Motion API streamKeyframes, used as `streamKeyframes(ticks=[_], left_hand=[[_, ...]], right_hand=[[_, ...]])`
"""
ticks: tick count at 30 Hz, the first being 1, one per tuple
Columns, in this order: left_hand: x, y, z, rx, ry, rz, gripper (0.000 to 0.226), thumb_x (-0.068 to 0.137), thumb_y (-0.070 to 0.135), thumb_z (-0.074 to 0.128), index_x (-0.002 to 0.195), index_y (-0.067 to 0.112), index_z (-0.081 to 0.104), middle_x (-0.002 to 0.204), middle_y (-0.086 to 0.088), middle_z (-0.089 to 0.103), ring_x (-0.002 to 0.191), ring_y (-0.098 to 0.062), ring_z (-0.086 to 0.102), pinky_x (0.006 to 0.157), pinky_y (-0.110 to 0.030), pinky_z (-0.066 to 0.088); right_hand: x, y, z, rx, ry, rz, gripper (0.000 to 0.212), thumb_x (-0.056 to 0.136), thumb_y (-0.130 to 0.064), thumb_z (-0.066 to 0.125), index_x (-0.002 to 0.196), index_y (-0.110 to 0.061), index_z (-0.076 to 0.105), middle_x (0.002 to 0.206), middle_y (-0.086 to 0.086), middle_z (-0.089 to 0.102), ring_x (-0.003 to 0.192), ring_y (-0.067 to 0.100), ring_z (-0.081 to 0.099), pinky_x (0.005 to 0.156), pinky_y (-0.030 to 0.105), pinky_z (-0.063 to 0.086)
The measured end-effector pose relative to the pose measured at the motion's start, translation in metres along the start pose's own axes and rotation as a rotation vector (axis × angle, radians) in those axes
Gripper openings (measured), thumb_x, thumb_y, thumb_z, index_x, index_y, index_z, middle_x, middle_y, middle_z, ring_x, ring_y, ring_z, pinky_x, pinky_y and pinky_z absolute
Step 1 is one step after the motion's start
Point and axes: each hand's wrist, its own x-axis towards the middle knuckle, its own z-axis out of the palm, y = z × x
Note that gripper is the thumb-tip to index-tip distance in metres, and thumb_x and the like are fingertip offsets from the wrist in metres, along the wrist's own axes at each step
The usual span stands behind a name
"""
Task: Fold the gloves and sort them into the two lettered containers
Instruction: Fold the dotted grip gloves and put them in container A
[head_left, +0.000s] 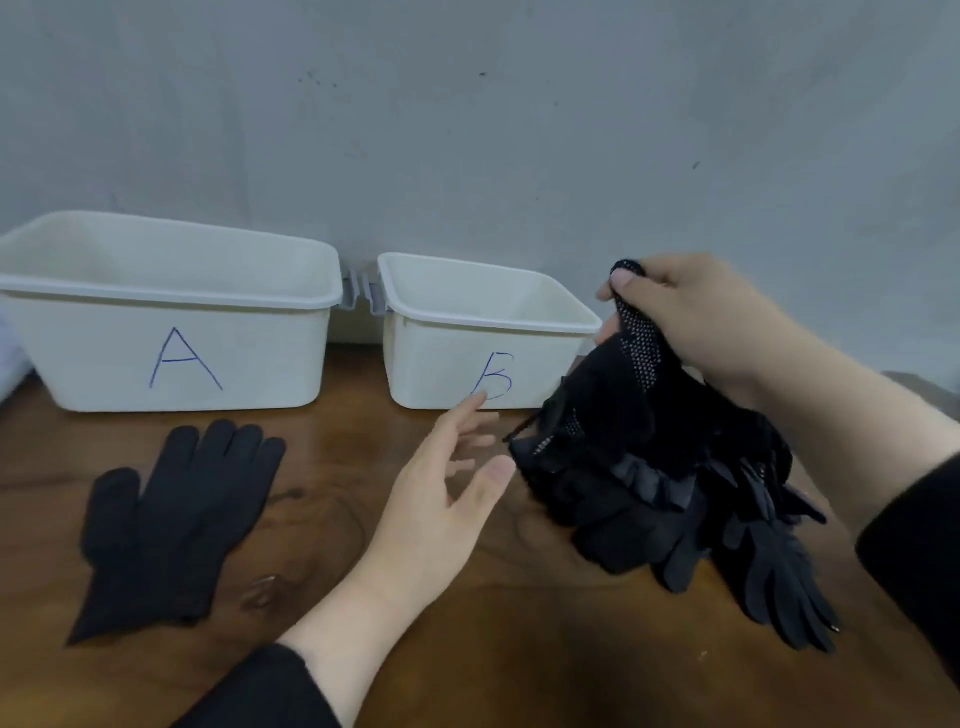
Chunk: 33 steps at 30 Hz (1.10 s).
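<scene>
Two white plastic containers stand at the back of the wooden table: container A (104, 358) on the left and the smaller container B (431, 364) to its right, both showing bare insides. A black knit glove (171, 525) lies flat, fingers pointing away, in front of container A. A pile of black gloves (675, 499) sits at the right. My right hand (696, 317) pinches a black glove with white dots (641, 338) and holds it up above the pile. My left hand (441, 499) hovers with spread fingers just left of the pile, holding nothing.
A grey wall rises directly behind the containers. Bare wooden table (322, 467) lies between the flat glove and the pile. Something white shows at the far left edge, beside container A.
</scene>
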Motion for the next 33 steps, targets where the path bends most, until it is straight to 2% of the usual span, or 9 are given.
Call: streamKeyframes(ticks=[4,8,10,12,16,19,23,28,33], left_hand=[[-0.012,0.017,-0.004,-0.111,-0.013,-0.1,0.054,0.089,0.045,0.068,0.138,0.034,0.049,0.119,0.017,0.068,0.112,0.004,0.06,0.093,-0.01,0.044],[-0.023,0.018,-0.028,-0.066,0.083,-0.202,0.013,0.097,0.027,0.061,0.094,0.024,0.073,0.086,-0.008,0.07,0.079,-0.006,0.061,0.078,-0.023,0.047],[-0.027,0.015,-0.046,-0.092,0.147,-0.284,0.02,0.099,0.03,0.057,0.091,0.022,0.073,0.088,-0.006,0.071,0.083,-0.013,0.064,0.082,-0.033,0.051],[-0.031,0.012,-0.064,-0.097,0.192,-0.356,0.022,0.101,0.031,0.054,0.093,0.023,0.073,0.092,0.0,0.073,0.093,-0.019,0.068,0.089,-0.042,0.056],[-0.036,0.009,-0.087,-0.055,0.24,-0.394,0.023,0.101,0.033,0.054,0.093,0.024,0.073,0.093,0.003,0.074,0.095,-0.018,0.07,0.094,-0.049,0.055],[-0.039,0.01,-0.093,0.002,0.243,-0.399,0.025,0.101,0.035,0.052,0.094,0.023,0.073,0.09,0.003,0.074,0.092,-0.016,0.07,0.091,-0.046,0.056],[-0.043,0.008,-0.103,0.341,0.255,-0.263,0.026,0.1,0.044,0.047,0.091,0.031,0.068,0.085,0.009,0.069,0.084,-0.006,0.065,0.081,-0.032,0.055],[-0.049,0.016,-0.118,0.505,0.332,-0.087,0.027,0.098,0.045,0.045,0.096,0.031,0.067,0.082,0.016,0.067,0.083,-0.001,0.064,0.072,-0.018,0.051],[-0.054,0.017,-0.145,0.57,0.336,-0.062,0.027,0.099,0.041,0.046,0.084,0.032,0.067,0.076,0.016,0.066,0.077,-0.004,0.064,0.068,-0.015,0.047]], right_hand=[[-0.029,-0.002,0.054,0.043,-0.182,0.039,0.025,0.103,-0.035,0.054,0.097,-0.019,0.072,0.079,0.002,0.078,0.065,0.017,0.068,0.067,0.026,0.053],[-0.042,0.01,0.099,0.155,-0.223,0.103,0.037,0.102,-0.035,0.056,0.086,-0.002,0.063,0.064,0.002,0.066,0.049,0.014,0.055,0.045,0.025,0.041],[-0.048,0.024,0.117,0.203,-0.289,0.173,0.055,0.099,-0.048,0.056,0.086,0.005,0.055,0.065,0.009,0.061,0.055,0.016,0.059,0.054,0.032,0.048],[-0.057,0.038,0.13,0.404,-0.446,0.316,0.059,0.098,-0.056,0.056,0.103,0.001,0.069,0.096,0.012,0.076,0.084,0.022,0.073,0.075,0.039,0.059],[-0.086,0.046,0.141,0.539,-0.672,0.368,0.033,0.099,-0.026,0.062,0.124,-0.006,0.068,0.115,0.016,0.074,0.099,0.026,0.072,0.081,0.033,0.058],[-0.089,0.04,0.146,0.611,-0.474,0.367,0.02,0.094,-0.005,0.065,0.112,0.001,0.07,0.111,0.019,0.075,0.097,0.028,0.074,0.083,0.035,0.059],[-0.077,0.015,0.126,0.474,-0.233,0.228,0.013,0.093,-0.011,0.067,0.093,0.0,0.072,0.1,0.024,0.075,0.083,0.029,0.071,0.079,0.041,0.056],[-0.051,-0.028,0.106,-0.016,-0.194,-0.047,0.013,0.092,-0.022,0.068,0.082,-0.02,0.075,0.074,-0.003,0.075,0.06,0.006,0.066,0.063,0.03,0.048],[-0.021,-0.045,0.104,-0.146,-0.243,-0.11,0.012,0.092,-0.024,0.07,0.081,-0.022,0.074,0.071,0.007,0.07,0.056,0.012,0.058,0.056,0.026,0.046]])
